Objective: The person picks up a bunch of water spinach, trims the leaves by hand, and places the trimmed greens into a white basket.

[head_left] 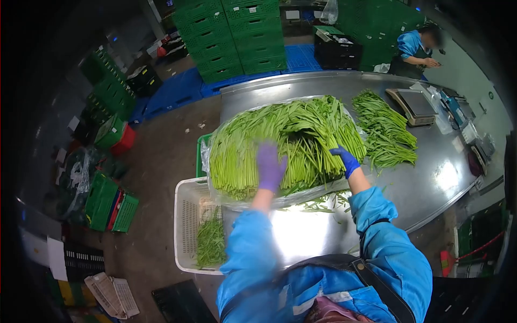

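Note:
A large heap of long green leafy vegetables [237, 161] lies on clear plastic on the metal table. My left hand [270, 166], in a purple glove, is over the stems at the heap's middle, blurred by motion. My right hand [346, 160], in a blue glove, is at the stems on the heap's right side, its fingers partly hidden among them; what it grips is unclear. Between my hands a dark hollow shows in the heap. Smaller bunches of the same greens [385, 129] lie to the right.
A white basket [180, 237] with loose greens stands at the table's left end. A scale [417, 105] sits at the right. Stacked green crates [231, 43] stand behind the table [441, 172]. A co-worker [412, 51] is at the far right.

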Tool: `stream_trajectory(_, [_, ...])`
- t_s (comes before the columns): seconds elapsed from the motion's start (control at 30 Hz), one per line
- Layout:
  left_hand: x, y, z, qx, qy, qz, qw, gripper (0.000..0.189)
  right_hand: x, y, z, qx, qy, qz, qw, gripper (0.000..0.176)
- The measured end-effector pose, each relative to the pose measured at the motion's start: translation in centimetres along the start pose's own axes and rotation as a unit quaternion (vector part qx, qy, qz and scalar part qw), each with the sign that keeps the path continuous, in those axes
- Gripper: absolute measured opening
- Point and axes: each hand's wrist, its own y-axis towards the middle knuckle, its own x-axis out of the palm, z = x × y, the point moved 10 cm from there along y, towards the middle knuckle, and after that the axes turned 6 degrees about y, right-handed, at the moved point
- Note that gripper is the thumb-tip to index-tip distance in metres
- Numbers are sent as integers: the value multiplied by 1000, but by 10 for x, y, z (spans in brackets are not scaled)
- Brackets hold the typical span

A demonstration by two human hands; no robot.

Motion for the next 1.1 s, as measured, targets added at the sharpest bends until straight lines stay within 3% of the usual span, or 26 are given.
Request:
stream_trajectory(0.07, [0,-5,56,120,-225,18,967,60,11,-8,14,22,101,-40,994,42])
stream_trajectory(0.1, [12,-4,67,120,-225,18,967,60,20,-19,12,30,118,-25,992,42])
stream_trajectory(0.17, [56,3,75,2,-434,-124,892,57,30,-28,16,47,112,-7,993,42])
stream_trajectory(0.2, [57,4,84,4,-435,-122,892,57,29,-29,17,64,104,10,992,42])
stream_trajectory(0.27, [94,-9,91,-171,-559,-263,768,68,48,-18,16,35,69,-68,995,40])
stream_trajectory(0.33, [98,-7,103,-152,-599,-270,738,79,59,-12,20,32,92,-88,991,44])
stream_trajectory(0.4, [115,-20,116,-219,-695,-329,600,84,59,-6,34,56,149,-69,985,49])
stream_trajectory(0.47, [112,-23,119,-212,-673,-361,610,91,41,12,34,-47,9,-1,999,47])
stream_trajectory(0.53, [75,-15,120,-224,-725,-291,582,96,56,12,22,-89,16,-18,996,48])
stream_trajectory(0.57, [76,-11,121,-209,-737,-304,567,100,63,9,12,-127,21,-33,991,49])
stream_trajectory(0.6, [97,-12,116,-209,-735,-305,568,100,61,8,10,-126,23,-33,991,49])
stream_trajectory(0.67, [148,-18,106,-216,-729,-323,564,91,59,8,22,-13,33,-50,998,45])
stream_trajectory(0.7, [144,-18,103,-216,-728,-324,564,91,70,-13,12,60,27,-62,996,38])
stream_trajectory(0.77, [124,-17,98,-104,-567,-373,727,76,64,-27,-8,81,42,-53,994,32])
stream_trajectory(0.8, [122,-21,96,-106,-569,-371,726,76,62,-35,-21,97,57,-38,993,32])
stream_trajectory(0.83, [113,-23,93,-3,-371,-331,868,68,56,-31,-35,58,75,-56,994,35])
stream_trajectory(0.87, [103,-25,97,100,-146,-269,947,61,48,-28,-49,19,94,-74,993,38])
stream_trajectory(0.93, [101,-30,98,98,-115,-238,959,59,28,-36,-76,-40,120,-60,990,42])
stream_trajectory(1.1, [94,-32,100,91,-111,-211,967,56,34,-93,-127,-131,230,-174,948,46])
